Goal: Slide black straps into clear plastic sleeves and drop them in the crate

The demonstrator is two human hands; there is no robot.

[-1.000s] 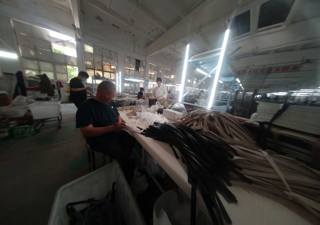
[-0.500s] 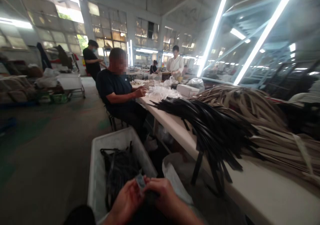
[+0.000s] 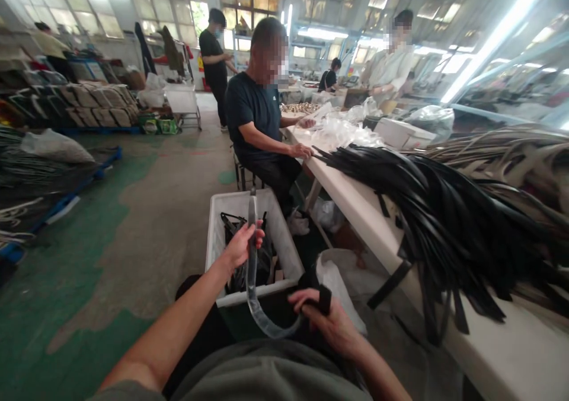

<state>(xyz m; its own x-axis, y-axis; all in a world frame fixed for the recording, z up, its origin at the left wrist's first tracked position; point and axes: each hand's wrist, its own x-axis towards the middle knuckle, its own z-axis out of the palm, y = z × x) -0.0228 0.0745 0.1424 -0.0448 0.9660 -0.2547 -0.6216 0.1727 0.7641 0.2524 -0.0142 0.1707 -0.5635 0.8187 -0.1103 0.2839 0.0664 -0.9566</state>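
A long, narrow strip of shiny, see-through plastic [image 3: 252,273] stands up from my left hand [image 3: 242,247], whose fingers are closed round its upper part. The strip hangs below that hand and curves across to my right hand [image 3: 329,321]. My right hand is closed on a black strap [image 3: 325,300], its end sticking up past the fingers; the plastic's lower end reaches this hand. Whether strap and plastic are one piece is hidden there. Just beyond my hands, a white bin [image 3: 284,247] holds black straps [image 3: 233,226].
To the right runs a long white table [image 3: 355,202] bearing a heap of black straps [image 3: 427,205], beige straps [image 3: 524,146] and clear plastic [image 3: 342,122]. A co-worker [image 3: 258,104] sits at its left side beyond the bin. A white sack [image 3: 335,282] stands under the table edge.
My hands were close together on a small greyish piece; now they are apart, with the plastic strip stretched in a curve between them. The view has swung left and down.
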